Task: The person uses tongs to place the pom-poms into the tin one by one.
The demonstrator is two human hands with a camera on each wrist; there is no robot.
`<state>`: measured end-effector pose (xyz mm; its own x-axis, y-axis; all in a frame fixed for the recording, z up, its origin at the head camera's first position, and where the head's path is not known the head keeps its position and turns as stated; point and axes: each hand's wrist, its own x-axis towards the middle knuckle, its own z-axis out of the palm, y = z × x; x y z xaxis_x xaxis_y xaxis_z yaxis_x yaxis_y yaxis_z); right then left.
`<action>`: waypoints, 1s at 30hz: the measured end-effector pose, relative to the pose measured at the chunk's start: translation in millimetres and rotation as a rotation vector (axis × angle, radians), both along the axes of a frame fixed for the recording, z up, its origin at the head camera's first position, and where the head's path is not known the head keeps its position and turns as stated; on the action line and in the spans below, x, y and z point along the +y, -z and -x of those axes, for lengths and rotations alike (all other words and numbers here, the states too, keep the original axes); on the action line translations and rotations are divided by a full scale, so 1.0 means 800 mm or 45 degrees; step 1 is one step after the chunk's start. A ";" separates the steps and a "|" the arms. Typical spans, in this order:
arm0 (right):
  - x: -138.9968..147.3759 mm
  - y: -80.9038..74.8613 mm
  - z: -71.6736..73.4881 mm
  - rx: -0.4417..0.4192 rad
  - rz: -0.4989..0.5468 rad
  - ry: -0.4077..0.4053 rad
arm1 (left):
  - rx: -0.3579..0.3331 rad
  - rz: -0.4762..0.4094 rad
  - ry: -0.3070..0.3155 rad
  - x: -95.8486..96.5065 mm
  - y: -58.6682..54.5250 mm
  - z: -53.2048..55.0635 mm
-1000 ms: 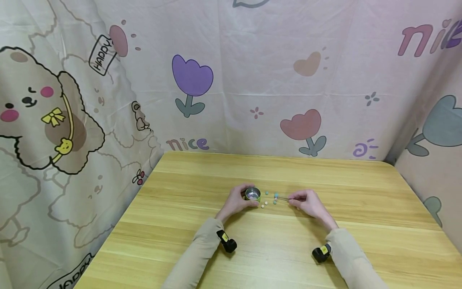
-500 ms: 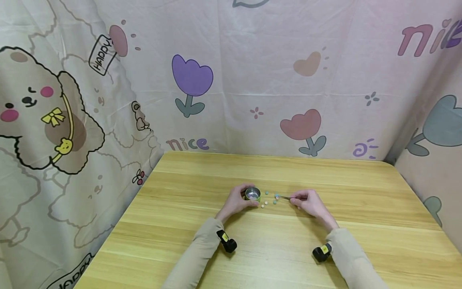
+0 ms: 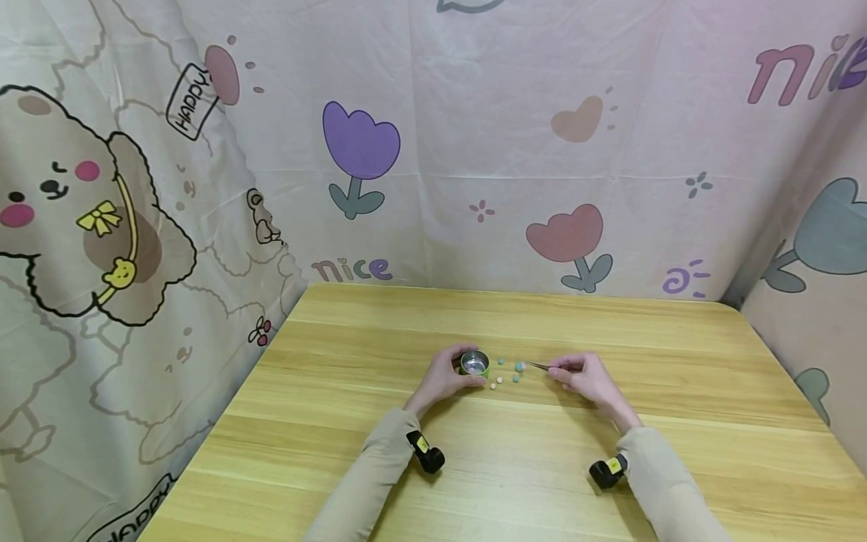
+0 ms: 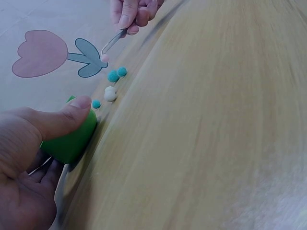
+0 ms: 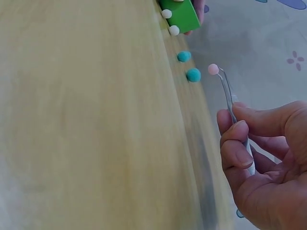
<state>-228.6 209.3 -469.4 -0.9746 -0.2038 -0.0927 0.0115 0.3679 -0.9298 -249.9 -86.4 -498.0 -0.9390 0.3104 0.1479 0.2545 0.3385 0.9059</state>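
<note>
A: A patterned cloth (image 3: 440,98) hangs behind your pale wooden table (image 3: 515,474). What are your hands doing there?

B: Your left hand (image 3: 447,376) wraps thumb and fingers around a small green tin (image 4: 72,143), which stands upright with its mouth up. Your right hand (image 5: 271,148) pinches a pair of tweezers (image 5: 227,93) whose tips point towards the tin.

A: Do the tweezers have anything in them?

B: Yes, your tips hold a pink ball (image 5: 213,69). It is up off the wood, apart from the other balls, on the side of them away from the tin.

A: How far along does that put you?

B: Lifting the pink ball looks done, though it is not yet set down anywhere. Three teal balls (image 4: 113,75) and two white balls (image 4: 110,97) lie loose on your table, between the tin and the tweezers. One of the teal ones sits near the tin.

A: Does your tin have any balls in it?

B: I cannot tell. The shiny inside catches the light, so you get no sure count of what is in there.
</note>
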 end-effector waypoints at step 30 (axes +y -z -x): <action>-0.020 -0.015 0.006 0.019 0.048 -0.015 | -0.007 0.044 0.003 0.001 -0.003 -0.001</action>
<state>-233.3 193.5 -457.5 -0.9734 -0.2182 -0.0699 -0.0069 0.3326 -0.9430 -248.7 -85.9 -495.2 -0.9390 0.3177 0.1317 0.2504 0.3690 0.8951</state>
